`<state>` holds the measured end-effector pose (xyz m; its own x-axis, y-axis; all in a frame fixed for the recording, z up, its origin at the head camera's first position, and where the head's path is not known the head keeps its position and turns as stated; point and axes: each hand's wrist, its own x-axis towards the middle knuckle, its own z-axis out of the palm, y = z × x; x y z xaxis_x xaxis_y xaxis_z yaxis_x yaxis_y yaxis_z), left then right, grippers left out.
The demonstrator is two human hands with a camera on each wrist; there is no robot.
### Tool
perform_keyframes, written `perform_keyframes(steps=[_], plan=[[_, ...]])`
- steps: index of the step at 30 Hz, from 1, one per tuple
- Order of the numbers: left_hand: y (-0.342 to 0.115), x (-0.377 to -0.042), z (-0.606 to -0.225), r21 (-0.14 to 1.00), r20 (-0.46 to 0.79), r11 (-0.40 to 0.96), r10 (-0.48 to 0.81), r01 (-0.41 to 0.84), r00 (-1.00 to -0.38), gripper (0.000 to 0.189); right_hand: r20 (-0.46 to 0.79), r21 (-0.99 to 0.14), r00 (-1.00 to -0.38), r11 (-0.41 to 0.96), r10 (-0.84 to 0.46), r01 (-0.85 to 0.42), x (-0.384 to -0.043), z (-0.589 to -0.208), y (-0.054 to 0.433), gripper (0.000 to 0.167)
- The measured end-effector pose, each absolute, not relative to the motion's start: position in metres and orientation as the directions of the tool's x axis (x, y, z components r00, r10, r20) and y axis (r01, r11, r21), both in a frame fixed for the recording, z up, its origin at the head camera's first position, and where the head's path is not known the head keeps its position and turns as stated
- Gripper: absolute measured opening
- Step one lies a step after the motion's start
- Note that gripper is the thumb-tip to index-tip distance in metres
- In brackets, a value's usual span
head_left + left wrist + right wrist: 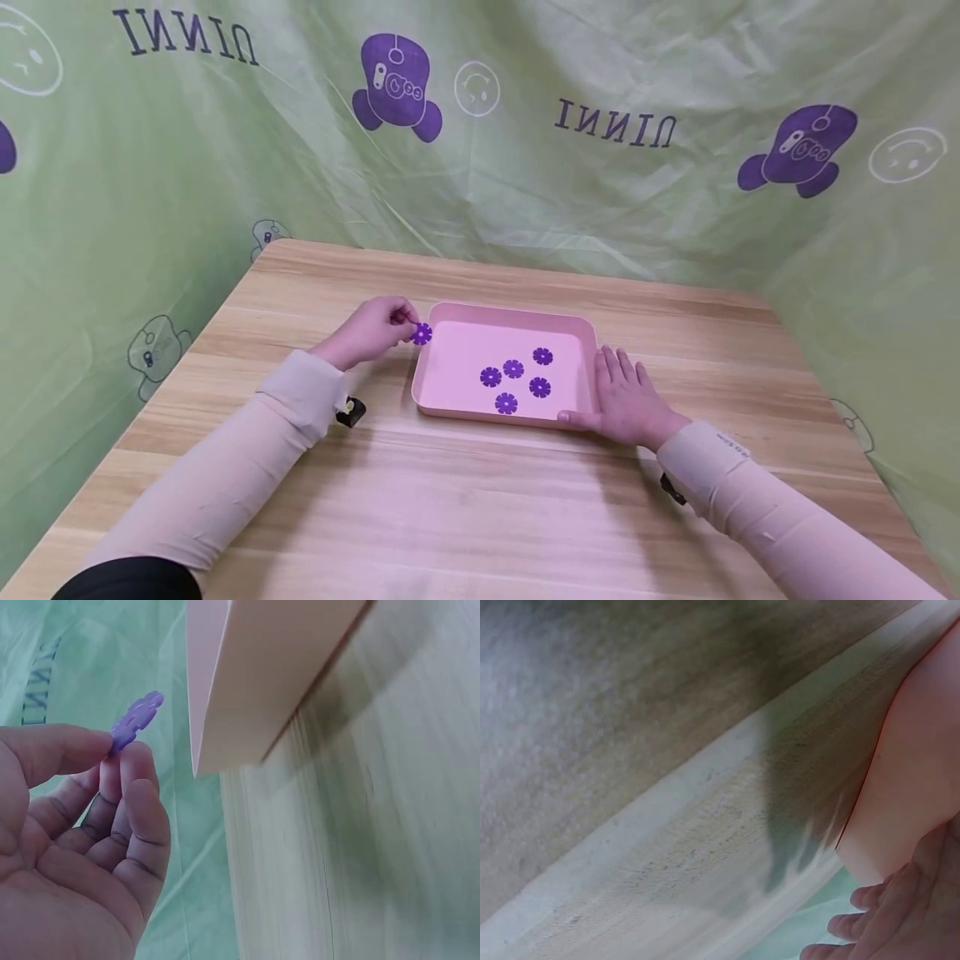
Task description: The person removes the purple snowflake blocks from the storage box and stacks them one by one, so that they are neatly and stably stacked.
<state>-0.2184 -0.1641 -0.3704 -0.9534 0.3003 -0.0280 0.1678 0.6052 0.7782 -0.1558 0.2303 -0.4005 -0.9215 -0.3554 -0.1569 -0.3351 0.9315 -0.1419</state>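
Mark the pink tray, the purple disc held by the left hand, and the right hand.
Pink tray (453,362): head view, bare floor.
Held purple disc (138,718): left wrist view, middle of its surface.
Right hand (628,405): head view, back of the hand.

The notched purple disc looks like smooth, slightly translucent plastic with a light gloss. The pink tray appears to be smooth plastic, satin rather than shiny. The bench shows wood grain under a soft sheen; the green backdrop is creased, faintly glossy sheeting, the sleeves matt cloth.
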Motion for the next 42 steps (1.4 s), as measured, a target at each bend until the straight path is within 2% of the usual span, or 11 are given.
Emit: perform_keyframes(steps=[7,19,42], plan=[[-0.184,-0.221,-0.370,0.813,-0.037,0.573,0.224,0.101,-0.974,0.014,-0.163,-0.139,-0.924,0.935,-0.346,-0.326,-0.154,-0.400,0.230,0.122],[-0.209,-0.215,-0.362,0.813,-0.061,0.580,0.168,0.049,-0.984,0.022,-0.140,-0.126,-0.923,0.931,-0.358,-0.342,-0.153,-0.403,0.231,0.119],[-0.273,-0.206,-0.387,0.839,-0.119,0.541,0.094,-0.049,-0.988,0.026,-0.163,-0.143,-0.921,0.932,-0.353,-0.332,-0.155,-0.401,0.229,0.119]])
